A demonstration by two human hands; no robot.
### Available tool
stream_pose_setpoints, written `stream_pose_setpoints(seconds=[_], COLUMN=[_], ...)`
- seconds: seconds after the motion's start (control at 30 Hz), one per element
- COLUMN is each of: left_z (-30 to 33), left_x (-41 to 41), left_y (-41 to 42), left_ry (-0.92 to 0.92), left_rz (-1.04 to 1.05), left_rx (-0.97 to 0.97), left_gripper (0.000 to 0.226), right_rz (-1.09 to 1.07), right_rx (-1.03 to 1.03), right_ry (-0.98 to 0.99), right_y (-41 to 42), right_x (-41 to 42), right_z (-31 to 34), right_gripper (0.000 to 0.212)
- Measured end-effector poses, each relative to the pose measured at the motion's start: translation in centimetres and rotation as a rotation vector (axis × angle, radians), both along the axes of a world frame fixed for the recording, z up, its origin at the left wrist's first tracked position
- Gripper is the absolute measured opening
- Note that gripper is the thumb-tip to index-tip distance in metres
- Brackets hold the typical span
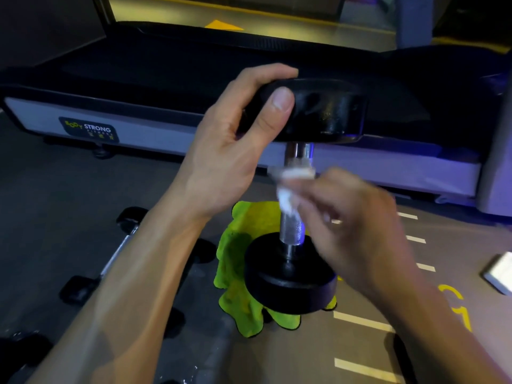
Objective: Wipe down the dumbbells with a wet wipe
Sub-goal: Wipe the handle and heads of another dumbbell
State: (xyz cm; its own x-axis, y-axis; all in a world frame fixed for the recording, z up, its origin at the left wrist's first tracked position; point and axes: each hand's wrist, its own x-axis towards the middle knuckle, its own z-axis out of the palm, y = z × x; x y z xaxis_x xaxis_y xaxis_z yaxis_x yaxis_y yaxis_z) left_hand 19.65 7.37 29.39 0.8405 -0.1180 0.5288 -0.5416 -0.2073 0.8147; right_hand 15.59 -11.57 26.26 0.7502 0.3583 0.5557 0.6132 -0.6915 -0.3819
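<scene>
A black dumbbell (291, 281) stands upright on its lower head, on a lime-green cloth (238, 273). My left hand (235, 139) grips the upper head from the left, thumb on its side and fingers over the top. My right hand (357, 231), blurred, holds a white wet wipe (288, 189) wrapped against the upper part of the knurled chrome handle (292, 228).
A treadmill deck (138, 117) with a Body Strong label runs across behind. Other black dumbbells (119, 245) lie on the floor at the left under my forearm. A white pack (498, 273) sits at the right edge. White and yellow markings (363, 322) cover the floor at the right.
</scene>
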Motion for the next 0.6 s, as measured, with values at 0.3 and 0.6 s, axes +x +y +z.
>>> stream_pose_setpoints(seconds=[0.3, 0.6], left_z=[0.0, 0.8], left_x=[-0.1, -0.5], left_y=[0.3, -0.3], left_ry=[0.0, 0.05], left_rz=[0.0, 0.054], left_rx=[-0.017, -0.052], left_gripper=[0.026, 0.046], right_rz=[0.064, -0.133], right_rx=[-0.1, -0.466], right_ry=[0.312, 0.358], right_y=[0.3, 3.5], right_x=[-2.9, -3.7], right_z=[-0.5, 1.0], right_gripper=[0.023, 0.016])
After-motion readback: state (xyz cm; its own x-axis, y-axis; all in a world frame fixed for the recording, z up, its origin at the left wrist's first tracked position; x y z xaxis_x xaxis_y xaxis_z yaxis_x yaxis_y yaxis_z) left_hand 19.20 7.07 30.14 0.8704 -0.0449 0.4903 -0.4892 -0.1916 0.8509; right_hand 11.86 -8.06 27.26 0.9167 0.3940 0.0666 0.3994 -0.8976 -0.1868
